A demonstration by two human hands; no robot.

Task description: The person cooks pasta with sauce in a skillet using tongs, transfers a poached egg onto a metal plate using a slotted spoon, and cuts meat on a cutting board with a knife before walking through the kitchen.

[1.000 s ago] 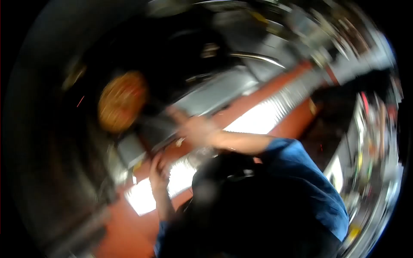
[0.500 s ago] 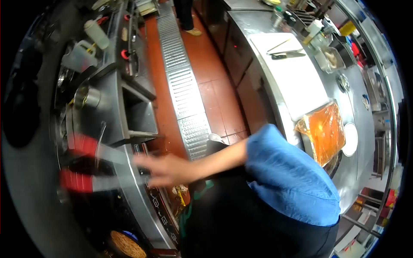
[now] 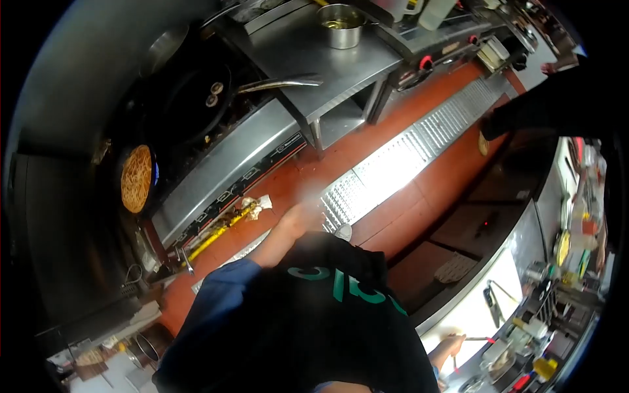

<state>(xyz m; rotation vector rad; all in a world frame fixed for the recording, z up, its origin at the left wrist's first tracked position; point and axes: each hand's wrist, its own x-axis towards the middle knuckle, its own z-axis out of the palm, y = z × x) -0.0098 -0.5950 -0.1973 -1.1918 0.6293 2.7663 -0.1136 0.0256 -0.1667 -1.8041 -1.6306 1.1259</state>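
My right hand (image 3: pixel 448 350) is at the lower right, over the white cutting board (image 3: pixel 458 321). Its fingers are closed around red-tipped tongs (image 3: pixel 477 338), only partly visible. A black-handled knife (image 3: pixel 491 306) lies on the board beyond that hand, with a thin stick-like thing beside it. My left hand (image 3: pixel 298 221) hangs over the floor in front of the stove, its fingers smeared by motion. On the stove to the left, a pan holds noodles (image 3: pixel 137 180). Beside it, a dark pan (image 3: pixel 187 108) contains two small round pieces (image 3: pixel 214 94).
A steel counter (image 3: pixel 327 69) with a metal pot (image 3: pixel 342 29) adjoins the stove. A metal floor grate (image 3: pixel 386 167) runs along the red tiles. Another person in dark clothes (image 3: pixel 540 105) stands at the upper right. Containers and bottles crowd the counter beyond the cutting board.
The view has turned toward the stove. My right hand has swung from the stove to the cutting board with the tongs. My left hand has come into view.
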